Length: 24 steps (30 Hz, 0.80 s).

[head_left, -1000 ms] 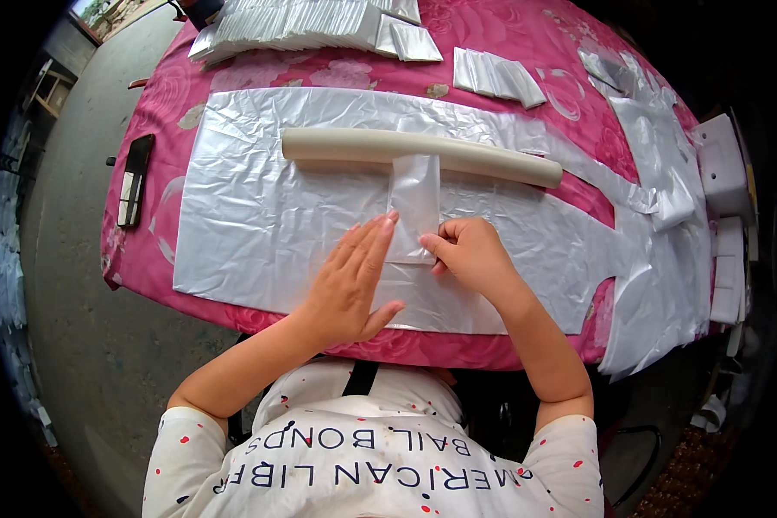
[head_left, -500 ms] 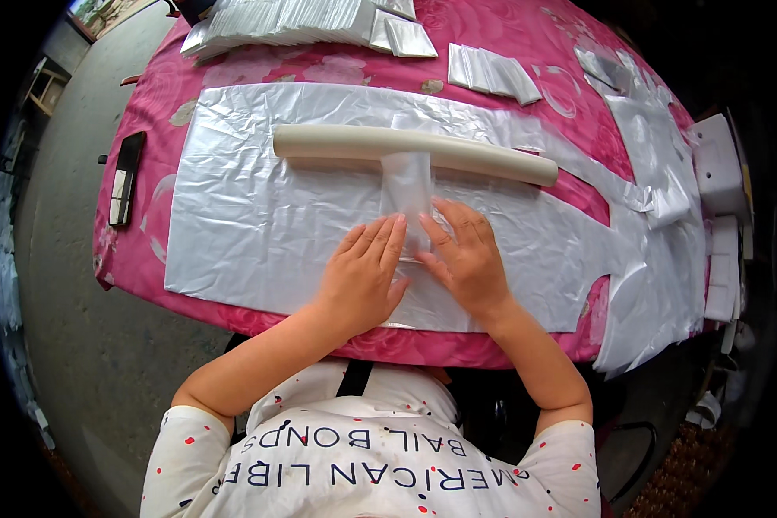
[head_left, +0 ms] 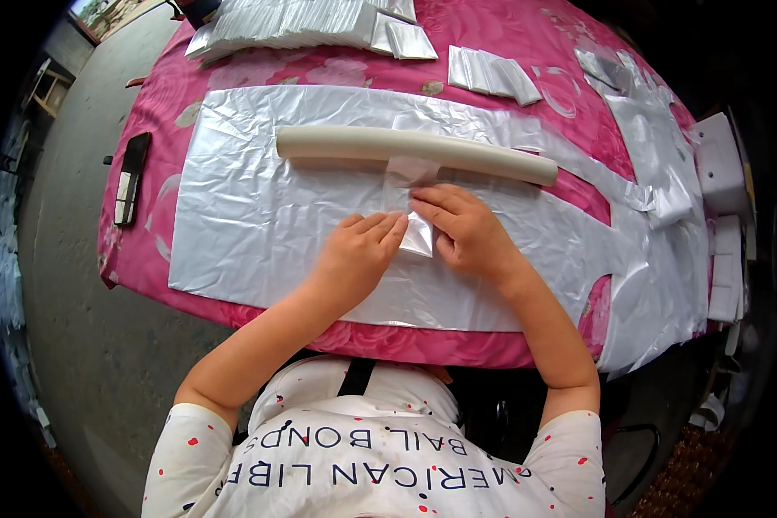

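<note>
Head view, read from my remote station: a pale beige tube (head_left: pixel 406 151) serves as my landmark, lying crosswise on a large sheet of silvery translucent plastic (head_left: pixel 233 190). On the near side of the tube, about midway along it, I note the narrow film piece (head_left: pixel 417 237) between the two hands; its far end curls up just by the tube, and its near part looks creased and shiny. The left hand (head_left: pixel 358 259) is nearer the person than the tube, palm down, fingers together, fingertips at the left edge of the film piece; its thumb is hidden, so I cannot tell whether it grips. The right hand (head_left: pixel 466 229) is closer to the tube, fingers narrow and slightly bent, fingertips on the film piece; I cannot tell whether it pinches or only presses. Beyond the tube I log a long row of folded plastic packets (head_left: pixel 293 26) toward the left and a smaller fanned group (head_left: pixel 492 75) toward the right. Left of the tube, a slim dark object (head_left: pixel 131 177) rests on the pink floral tablecloth (head_left: pixel 164 116). Right of the tube, loose plastic bags (head_left: pixel 665 259) lie in a heap.
</note>
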Motion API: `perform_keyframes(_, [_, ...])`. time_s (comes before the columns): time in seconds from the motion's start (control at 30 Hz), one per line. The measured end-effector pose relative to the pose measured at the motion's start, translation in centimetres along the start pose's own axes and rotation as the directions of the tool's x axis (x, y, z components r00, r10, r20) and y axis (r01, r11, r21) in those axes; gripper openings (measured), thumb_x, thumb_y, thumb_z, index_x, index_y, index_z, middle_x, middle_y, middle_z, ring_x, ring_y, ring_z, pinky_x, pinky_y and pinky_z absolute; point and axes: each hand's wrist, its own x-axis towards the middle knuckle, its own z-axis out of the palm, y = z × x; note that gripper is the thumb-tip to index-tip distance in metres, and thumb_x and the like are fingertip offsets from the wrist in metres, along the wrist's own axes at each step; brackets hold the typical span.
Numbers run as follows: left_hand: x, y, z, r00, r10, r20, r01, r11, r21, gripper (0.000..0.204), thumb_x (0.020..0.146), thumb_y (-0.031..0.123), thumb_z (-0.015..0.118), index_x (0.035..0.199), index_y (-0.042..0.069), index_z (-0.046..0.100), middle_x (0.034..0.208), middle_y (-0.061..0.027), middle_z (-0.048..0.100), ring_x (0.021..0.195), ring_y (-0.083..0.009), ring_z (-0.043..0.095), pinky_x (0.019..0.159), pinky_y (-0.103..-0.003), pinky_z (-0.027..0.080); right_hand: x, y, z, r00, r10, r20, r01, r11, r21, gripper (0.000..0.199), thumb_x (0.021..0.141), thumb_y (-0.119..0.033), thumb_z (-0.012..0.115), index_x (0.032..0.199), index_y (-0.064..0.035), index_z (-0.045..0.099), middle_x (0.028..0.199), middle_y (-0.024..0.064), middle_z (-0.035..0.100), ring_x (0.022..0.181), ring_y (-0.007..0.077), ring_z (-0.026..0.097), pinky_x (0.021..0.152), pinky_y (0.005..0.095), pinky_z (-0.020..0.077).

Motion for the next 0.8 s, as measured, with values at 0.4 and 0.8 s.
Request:
perform_keyframes(0.4, [-4.6,1.3,-1.8,0.991,0.119,0.064,-0.099,0.963,-0.251,0.053,0.058,0.006,0.055,0.111,0.004,0.059,0.101,-0.0072,0.065,0.101,-0.0189,0.061,0.104,-0.043,0.034,-4.6,-5.7,1.6,0.992,-0.100,-0.078,0.092,0.991,-0.093,0.028,0.066,-0.006,0.063,0.094,-0.0057,0.066,0.098,0.0036,0.063,0.085,0.0217,0.059,0.074,0.0322,0.0491])
perform_keyframes(0.8, [-4.8,1.5,-1.7,0.990,0.140,0.002,-0.137,0.972,-0.189,0.042,0.070,0.004,0.054,0.112,0.004,0.058,0.109,-0.0062,0.062,0.102,-0.0193,0.059,0.099,-0.039,0.038,-4.8,-4.6,1.1,0.995,0.000,-0.102,0.004,0.999,0.040,0.030,0.063,-0.002,0.068,0.093,-0.0085,0.068,0.093,0.0017,0.064,0.080,0.0218,0.057,0.069,0.0313,0.0484])
